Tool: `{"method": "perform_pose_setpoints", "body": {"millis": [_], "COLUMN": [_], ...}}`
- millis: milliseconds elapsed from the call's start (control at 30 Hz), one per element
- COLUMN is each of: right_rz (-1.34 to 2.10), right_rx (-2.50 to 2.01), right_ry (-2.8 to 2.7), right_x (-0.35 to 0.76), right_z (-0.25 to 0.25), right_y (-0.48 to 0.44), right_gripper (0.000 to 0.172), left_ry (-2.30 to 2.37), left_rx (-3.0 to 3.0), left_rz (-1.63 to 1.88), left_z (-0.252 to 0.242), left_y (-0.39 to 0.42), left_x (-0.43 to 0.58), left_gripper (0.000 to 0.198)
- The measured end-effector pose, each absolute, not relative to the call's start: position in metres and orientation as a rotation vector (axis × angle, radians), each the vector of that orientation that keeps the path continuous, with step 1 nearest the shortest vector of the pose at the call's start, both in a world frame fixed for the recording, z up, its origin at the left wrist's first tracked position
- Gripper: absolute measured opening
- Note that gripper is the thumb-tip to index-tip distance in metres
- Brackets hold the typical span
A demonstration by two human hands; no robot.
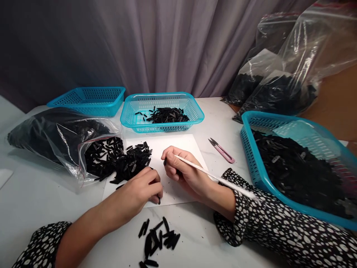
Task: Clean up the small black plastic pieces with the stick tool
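Head view: two bare hands over white paper, left at a small black piece, right on a white stick.
Left hand (142, 186): fingers curled nearly closed, apparently pinching a black piece (159, 201) at the tips. Right hand (189, 173): thumb and fingers closed on the white stick (213, 175), its shaft lying back over the wrist, probably for pen-like control; dark tip below the thumb, piece or tool end, can't tell. Black heap (134, 160) just beyond left fingers, spilling from clear bag (60, 128), likely for short reach; left hand hides its near edge. Loose pieces (149, 242) nearer the body than both hands' fingers, on the table (203, 242). Pink snips (227, 155) right of right fingers; full blue basket (258, 163) farther right, near the sleeve.
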State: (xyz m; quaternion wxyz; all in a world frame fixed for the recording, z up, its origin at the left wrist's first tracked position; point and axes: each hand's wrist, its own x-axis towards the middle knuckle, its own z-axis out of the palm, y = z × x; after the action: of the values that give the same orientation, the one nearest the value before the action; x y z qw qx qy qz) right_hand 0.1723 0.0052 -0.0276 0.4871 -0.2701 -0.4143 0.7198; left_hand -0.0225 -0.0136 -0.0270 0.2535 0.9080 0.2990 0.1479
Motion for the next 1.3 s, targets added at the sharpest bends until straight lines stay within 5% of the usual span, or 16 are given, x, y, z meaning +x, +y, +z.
{"method": "perform_pose_setpoints", "body": {"millis": [133, 300, 400, 600, 767, 1300], "right_rz": [1.897, 1.788, 1.696, 1.774, 1.876, 1.878], "right_rx": [-0.636, -0.744, -0.807, -0.828, -0.798, -0.766], "right_ry": [-0.845, -1.054, -1.228, -1.156, -0.958, -0.906], "right_x": [0.173, 0.171, 0.168, 0.168, 0.168, 0.169], "right_z": [-0.025, -0.026, -0.029, -0.028, -0.024, -0.024], "right_y": [0.008, 0.009, 0.007, 0.003, 0.002, 0.004], "right_gripper": [0.024, 0.041, 0.036, 0.031, 0.027, 0.024], "left_ry": [0.900, 1.211, 1.355, 1.370, 1.273, 1.288], "left_rx": [2.412, 2.303, 2.178, 1.509, 1.087, 0.992], "left_rz": [0.441, 0.987, 1.138, 1.054, 1.065, 1.105], "left_z": [-0.027, -0.014, -0.007, 0.000, 0.001, 0.004], "left_y": [-0.014, -0.012, -0.014, -0.018, -0.013, -0.015], "left_x": [-0.016, -0.012, -0.012, -0.010, -0.012, -0.012], "left_gripper": [0.035, 0.022, 0.015, 0.004, 0.030, 0.024]}}
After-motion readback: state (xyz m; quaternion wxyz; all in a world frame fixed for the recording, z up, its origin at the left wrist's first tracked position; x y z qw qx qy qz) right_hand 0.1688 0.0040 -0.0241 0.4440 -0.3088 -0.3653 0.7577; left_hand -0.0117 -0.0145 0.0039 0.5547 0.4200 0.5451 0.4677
